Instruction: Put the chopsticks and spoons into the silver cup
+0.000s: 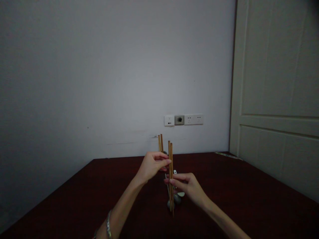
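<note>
Between my two hands a pair of wooden chopsticks (170, 151) is held nearly upright over the table. My left hand (151, 166) pinches them at the upper part, thumb against the sticks. Lower down, my right hand (191, 188) grips the same pair with thumb and fingers. Metal spoons (177, 199) lie just behind the lower ends of the chopsticks, partly hidden by them. A pale oval piece (181, 194) shows beside the spoons, under my right hand. More wooden chopsticks (160, 142) stick up behind my left hand; what supports them is hidden.
The dark red table (99, 196) reaches back to a pale wall (124, 83) with sockets and switch plates (193, 119). A light panelled door or cabinet (276, 83) stands along the right side. A thin flat strip (228, 155) lies at the table's back right edge.
</note>
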`<state>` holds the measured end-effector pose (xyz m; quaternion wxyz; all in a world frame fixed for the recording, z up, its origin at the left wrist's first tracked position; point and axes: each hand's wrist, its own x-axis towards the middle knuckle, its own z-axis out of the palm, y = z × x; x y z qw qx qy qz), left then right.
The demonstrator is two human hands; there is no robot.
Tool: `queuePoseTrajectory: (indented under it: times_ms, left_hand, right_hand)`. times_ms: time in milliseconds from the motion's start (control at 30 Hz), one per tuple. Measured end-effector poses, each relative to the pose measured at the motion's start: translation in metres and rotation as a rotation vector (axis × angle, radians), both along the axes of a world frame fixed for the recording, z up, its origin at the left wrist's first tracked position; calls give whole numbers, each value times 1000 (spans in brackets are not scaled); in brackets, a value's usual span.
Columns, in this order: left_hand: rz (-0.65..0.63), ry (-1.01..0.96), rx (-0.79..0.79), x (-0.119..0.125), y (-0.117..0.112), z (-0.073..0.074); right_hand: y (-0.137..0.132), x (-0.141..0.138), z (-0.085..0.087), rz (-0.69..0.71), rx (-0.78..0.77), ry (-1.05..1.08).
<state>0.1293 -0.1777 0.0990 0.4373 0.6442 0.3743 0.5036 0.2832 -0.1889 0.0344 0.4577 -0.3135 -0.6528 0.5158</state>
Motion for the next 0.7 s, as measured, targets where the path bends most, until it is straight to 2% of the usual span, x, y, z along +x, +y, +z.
queuePoseTrajectory:
  times_ms: [700]
  left_hand:
    - [0,14,-38,3,-3,1]
  right_hand:
    - [1,2,2,-15,77,-11]
